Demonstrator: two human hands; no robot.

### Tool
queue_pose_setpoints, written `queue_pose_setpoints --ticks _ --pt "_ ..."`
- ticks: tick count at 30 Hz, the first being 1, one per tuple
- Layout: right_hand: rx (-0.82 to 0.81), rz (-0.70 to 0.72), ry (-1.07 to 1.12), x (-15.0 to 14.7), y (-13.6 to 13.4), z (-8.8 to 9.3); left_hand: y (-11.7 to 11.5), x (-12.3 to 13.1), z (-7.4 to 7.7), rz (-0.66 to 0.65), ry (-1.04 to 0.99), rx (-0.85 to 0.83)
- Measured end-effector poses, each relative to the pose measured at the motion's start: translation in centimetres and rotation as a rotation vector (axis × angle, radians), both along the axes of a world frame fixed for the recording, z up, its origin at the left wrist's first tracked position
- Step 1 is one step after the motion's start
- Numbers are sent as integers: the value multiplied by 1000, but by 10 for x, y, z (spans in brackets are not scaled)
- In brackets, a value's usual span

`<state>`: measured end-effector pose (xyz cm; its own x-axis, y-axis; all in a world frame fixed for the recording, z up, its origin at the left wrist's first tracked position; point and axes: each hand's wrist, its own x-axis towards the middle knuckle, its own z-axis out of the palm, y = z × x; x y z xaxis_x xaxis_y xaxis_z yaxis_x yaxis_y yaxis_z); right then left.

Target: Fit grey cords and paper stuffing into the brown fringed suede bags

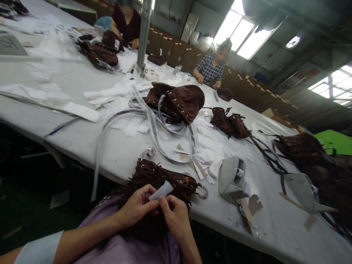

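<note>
A dark brown fringed bag (162, 172) with brass eyelets rests on my lap against the table edge. Over it, a small strip of white paper (162, 190) is pinched between both hands. My left hand (141, 202) has its thumb and fingers closed on the strip's lower left end. Close beside it, my right hand (176, 212) grips the same strip with thumb and index finger. The wrists partly cover the bag's lower body. Just beyond lies a larger brown bag (189, 101) with plastic-wrapped straps (154, 135).
A grey tape dispenser (231, 176) stands to the right, paper scraps around it. Another dispenser (301, 189) sits farther right beside piled brown bags (302, 150). White tissue sheets (82, 110) cover the left part. A metal post (143, 36) rises from the table; two people work across it.
</note>
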<state>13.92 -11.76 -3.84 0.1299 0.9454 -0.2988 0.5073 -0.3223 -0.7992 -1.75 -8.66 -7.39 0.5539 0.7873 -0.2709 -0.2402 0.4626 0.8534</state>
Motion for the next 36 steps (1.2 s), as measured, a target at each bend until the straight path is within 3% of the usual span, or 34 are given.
queue_pose_setpoints --ticks 6,13,17,19,22,26,29,33,36 --pt "-19 -48 39 -3 0 -8 6 2 4 -20 58 23" --pt "-102 -67 406 0 -8 -4 10 11 3 -28 -38 -88" --pt "-5 -76 208 -3 -9 1 7 10 6 -47 -151 -260" --pt "61 -156 12 0 -11 -2 7 9 8 -27 -172 -316" --pt "98 -346 -161 11 -18 -9 10 9 12 26 -109 -215" --pt "80 -436 61 12 -34 -7 5 13 13 60 92 59" --pt "16 -390 256 -7 -37 -2 -2 15 12 114 207 159" --pt "2 -334 494 -34 -28 -5 -4 12 14 138 227 197" --pt "27 -378 697 -40 -23 -9 1 8 15 50 149 124"
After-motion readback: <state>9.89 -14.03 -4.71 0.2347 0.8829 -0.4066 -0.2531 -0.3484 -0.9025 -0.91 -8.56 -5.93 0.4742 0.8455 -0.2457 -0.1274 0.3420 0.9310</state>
